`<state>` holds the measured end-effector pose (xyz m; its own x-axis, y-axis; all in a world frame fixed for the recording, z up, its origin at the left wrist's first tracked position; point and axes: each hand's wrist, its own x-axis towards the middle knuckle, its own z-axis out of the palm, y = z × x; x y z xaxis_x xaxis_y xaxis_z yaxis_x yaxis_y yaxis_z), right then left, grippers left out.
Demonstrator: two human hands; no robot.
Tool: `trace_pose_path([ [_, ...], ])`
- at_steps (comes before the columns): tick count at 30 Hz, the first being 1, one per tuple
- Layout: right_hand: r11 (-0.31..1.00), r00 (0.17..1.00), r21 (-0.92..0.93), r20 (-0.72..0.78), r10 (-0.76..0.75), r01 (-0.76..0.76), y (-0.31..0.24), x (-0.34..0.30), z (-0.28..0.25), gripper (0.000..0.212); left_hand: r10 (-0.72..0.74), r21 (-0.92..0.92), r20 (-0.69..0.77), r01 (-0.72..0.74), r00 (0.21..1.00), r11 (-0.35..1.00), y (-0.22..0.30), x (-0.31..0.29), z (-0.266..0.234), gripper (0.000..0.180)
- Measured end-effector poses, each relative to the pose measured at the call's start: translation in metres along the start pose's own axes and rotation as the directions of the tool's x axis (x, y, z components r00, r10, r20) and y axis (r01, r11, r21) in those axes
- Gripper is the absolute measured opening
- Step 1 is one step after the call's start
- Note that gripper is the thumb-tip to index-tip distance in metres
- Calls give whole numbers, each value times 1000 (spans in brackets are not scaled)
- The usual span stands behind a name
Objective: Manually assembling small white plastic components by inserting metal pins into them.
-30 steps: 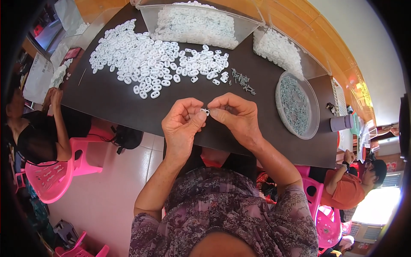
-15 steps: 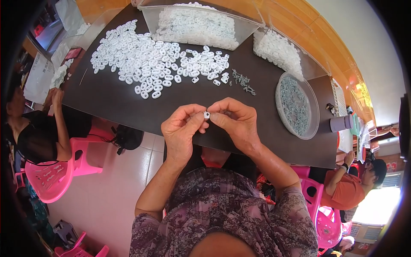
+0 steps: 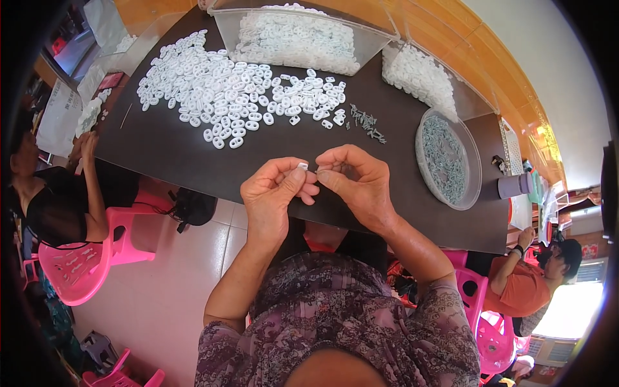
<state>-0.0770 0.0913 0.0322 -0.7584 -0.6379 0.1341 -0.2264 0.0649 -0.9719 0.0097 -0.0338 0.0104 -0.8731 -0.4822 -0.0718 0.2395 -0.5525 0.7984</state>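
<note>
My left hand [image 3: 269, 192] pinches a small white plastic piece [image 3: 302, 166] between thumb and forefinger, above the table's near edge. Beside it, my right hand [image 3: 362, 188] has its thumb and forefinger pressed together; what they hold, if anything, is too small to make out. A narrow gap parts the two hands. Beyond them lie a large pile of white oval two-holed pieces [image 3: 213, 90] and a smaller group of white pieces [image 3: 308, 95]. Several small grey-green parts [image 3: 366, 122] are scattered to the right of that group.
A round clear tub [image 3: 474, 187] of grey-green parts stands right on the dark table [image 3: 412, 219]. Two clear bins, one at the back [image 3: 374, 32] and one at back right [image 3: 474, 97], hold white pieces. A purple-grey cylinder [image 3: 514, 187] is nearby. People sit on both sides.
My hands have drawn slightly apart. The white piece stays in my left hand, turned and shifted a little left, while my right fingertips have come away from it.
</note>
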Motion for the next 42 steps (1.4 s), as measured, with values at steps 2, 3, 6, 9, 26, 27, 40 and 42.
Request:
trace_pose_path([
  [2, 999, 999, -43, -4, -32, 32, -1, 0, 2, 17, 38, 69, -19, -37, 999, 997, -4, 0, -1, 13],
  [3, 994, 998, -85, -5, -64, 63, -2, 0, 3, 17, 38, 69, -20, -37, 999, 997, -5, 0, -3, 13],
  [6, 983, 996, -156, 2, -93, 92, -5, 1, 6, 17, 70, 63, 12, -71, 997, 995, -5, 1, -4, 14],
  [9, 985, 996, -150, -5, -86, 84, -9, 1, 8, 15, 53, 35, 4, -54, 999, 998, -2, 0, -1, 14],
  [26, 987, 997, -146, 18, -70, 72, -4, 3, 4, 16, 12, 82, 33, -15, 999, 997, -6, 0, -6, 9],
  [27, 986, 998, -150, 14, -67, 69, -3, 3, 4, 16, 12, 82, 33, -15, 999, 997, -6, 0, -6, 9],
  [40, 982, 998, -178, 39, -55, 61, 0, 6, 4, 16, 54, 142, 2, -54, 999, 988, -10, -4, -3, 9],
  [42, 986, 996, -143, 27, -83, 85, 2, 6, 6, 14, 72, 161, -3, -70, 997, 984, -12, -6, -3, 9],
])
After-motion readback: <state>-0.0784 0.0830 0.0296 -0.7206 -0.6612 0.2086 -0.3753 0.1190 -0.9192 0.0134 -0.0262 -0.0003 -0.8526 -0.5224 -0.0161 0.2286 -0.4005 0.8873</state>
